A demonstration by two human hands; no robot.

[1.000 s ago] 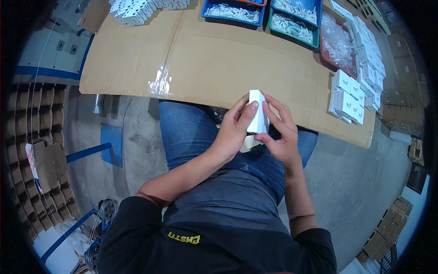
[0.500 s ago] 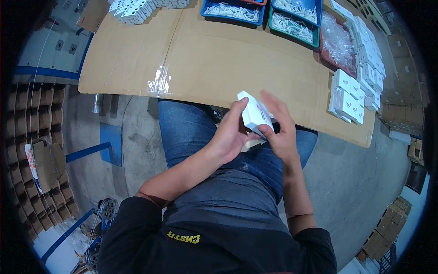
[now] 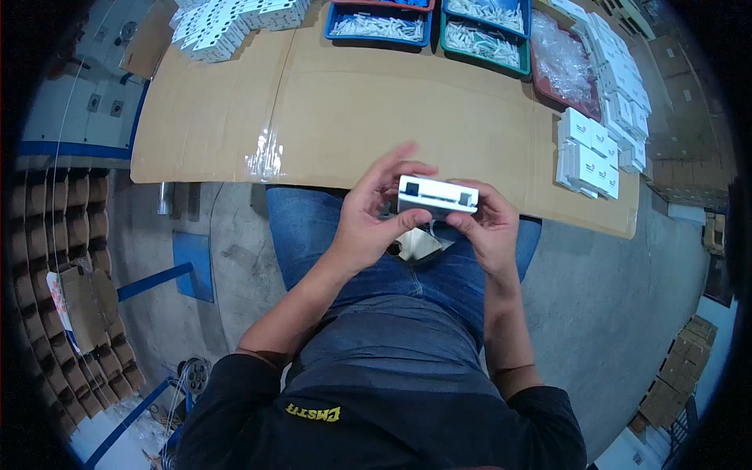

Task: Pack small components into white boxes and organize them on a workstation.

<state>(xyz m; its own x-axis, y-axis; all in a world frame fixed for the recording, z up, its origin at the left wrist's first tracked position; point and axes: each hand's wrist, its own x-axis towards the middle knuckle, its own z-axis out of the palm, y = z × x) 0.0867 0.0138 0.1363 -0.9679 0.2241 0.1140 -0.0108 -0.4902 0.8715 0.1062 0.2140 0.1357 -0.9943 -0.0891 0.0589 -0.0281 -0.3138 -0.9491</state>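
A small white box [image 3: 439, 190] is held just past the near edge of the table, over my lap. Its narrow side faces up, with a dark square mark at the left and a gap along the edge. My right hand [image 3: 492, 229] grips the right end between thumb and fingers. At the left end, my left hand [image 3: 368, 215] has its thumb pressed on the near edge; its forefinger is raised and the other fingers are partly hidden behind the box. Below, between my thighs, lies a pale piece [image 3: 420, 244] I cannot identify.
Cardboard covers the table [image 3: 376, 117]. White boxes [image 3: 593, 160] are stacked at its right, beside a red tray [image 3: 562, 98] of clear plastic bags. Blue [image 3: 379, 41] and green [image 3: 484, 63] trays of small white parts stand at the back. More white boxes [image 3: 223, 35] stand far left.
The white box has turned from tilted, with its broad face showing, to level with its narrow side up. My left hand has moved left and its fingers have lifted; my right hand now grips the right end.
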